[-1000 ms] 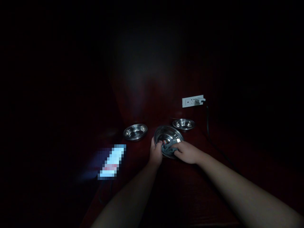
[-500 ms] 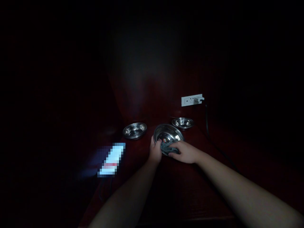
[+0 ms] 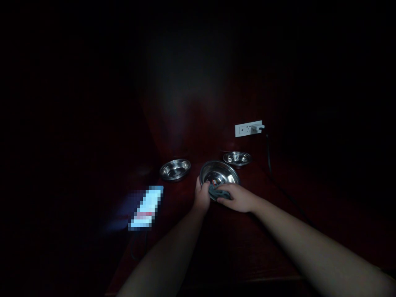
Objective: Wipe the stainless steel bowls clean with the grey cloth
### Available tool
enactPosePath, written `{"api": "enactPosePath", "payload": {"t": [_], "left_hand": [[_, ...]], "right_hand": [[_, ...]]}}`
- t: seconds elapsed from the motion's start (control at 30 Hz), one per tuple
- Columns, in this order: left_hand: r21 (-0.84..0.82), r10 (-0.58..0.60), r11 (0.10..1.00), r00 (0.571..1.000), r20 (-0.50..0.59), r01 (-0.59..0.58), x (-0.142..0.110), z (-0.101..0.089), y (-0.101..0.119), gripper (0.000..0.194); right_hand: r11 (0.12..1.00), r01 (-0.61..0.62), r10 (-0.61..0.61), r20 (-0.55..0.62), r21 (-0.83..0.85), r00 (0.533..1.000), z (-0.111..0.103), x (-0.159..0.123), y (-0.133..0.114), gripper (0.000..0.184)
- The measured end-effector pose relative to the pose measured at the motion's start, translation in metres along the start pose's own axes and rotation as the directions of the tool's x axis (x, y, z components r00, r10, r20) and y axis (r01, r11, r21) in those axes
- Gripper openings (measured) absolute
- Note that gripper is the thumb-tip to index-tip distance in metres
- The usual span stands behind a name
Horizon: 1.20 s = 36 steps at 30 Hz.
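The scene is very dark. A steel bowl [image 3: 220, 173] is tilted toward me on a dark red table [image 3: 235, 243]. My left hand [image 3: 202, 197] grips the bowl's near left rim, fingers curled. My right hand [image 3: 237, 197] presses a grey cloth [image 3: 216, 190] against the inside of the bowl, fingers closed over it. Something small with red and other colours shows on the bowl's inner surface above the cloth.
Two more steel bowls sit behind, one to the left [image 3: 175, 168] and one to the right [image 3: 236, 158]. A lit phone screen [image 3: 146, 207] lies at the left. A white power strip [image 3: 248, 128] with a plug and black cable [image 3: 269, 159] lies at the back right.
My right hand has slid the cloth a little left inside the bowl, toward my left hand. The bowl stays tilted in my left hand's grip.
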<state>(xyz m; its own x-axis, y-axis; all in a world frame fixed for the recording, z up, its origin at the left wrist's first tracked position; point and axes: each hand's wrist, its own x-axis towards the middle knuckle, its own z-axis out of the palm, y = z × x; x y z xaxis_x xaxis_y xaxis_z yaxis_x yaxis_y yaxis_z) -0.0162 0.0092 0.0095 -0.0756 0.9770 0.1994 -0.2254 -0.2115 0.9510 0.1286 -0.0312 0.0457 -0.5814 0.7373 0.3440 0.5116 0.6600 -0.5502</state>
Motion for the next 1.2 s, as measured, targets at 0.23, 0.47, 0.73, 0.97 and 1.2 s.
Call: {"api": "enactPosePath", "payload": {"t": [0.23, 0.47, 0.73, 0.97, 1.2], "left_hand": [[-0.014, 0.02, 1.0, 1.0, 0.023, -0.02, -0.001, -0.001, -0.003, 0.036], [0.004, 0.051, 0.999, 0.997, 0.057, -0.052, -0.009, -0.003, 0.001, 0.032], [0.036, 0.085, 0.996, 0.996, 0.033, -0.086, -0.011, -0.004, 0.001, 0.034], [0.037, 0.089, 0.995, 0.996, 0.013, -0.089, -0.013, -0.002, 0.006, 0.031], [0.014, 0.053, 0.998, 0.999, -0.006, -0.053, -0.014, 0.002, 0.008, 0.031]], "right_hand": [[1.0, -0.025, 0.025, -0.025, 0.012, 0.999, 0.003, -0.003, 0.0, 0.011], [0.996, -0.034, 0.035, -0.017, 0.088, 0.999, 0.005, -0.004, 0.0, 0.017], [0.999, -0.025, 0.029, -0.091, 0.045, 0.995, 0.01, -0.007, -0.001, 0.026], [0.984, -0.01, -0.02, -0.167, -0.179, 0.986, 0.019, -0.009, -0.012, 0.022], [0.961, -0.026, -0.023, -0.175, -0.274, 0.984, 0.017, -0.012, -0.006, 0.024]]}}
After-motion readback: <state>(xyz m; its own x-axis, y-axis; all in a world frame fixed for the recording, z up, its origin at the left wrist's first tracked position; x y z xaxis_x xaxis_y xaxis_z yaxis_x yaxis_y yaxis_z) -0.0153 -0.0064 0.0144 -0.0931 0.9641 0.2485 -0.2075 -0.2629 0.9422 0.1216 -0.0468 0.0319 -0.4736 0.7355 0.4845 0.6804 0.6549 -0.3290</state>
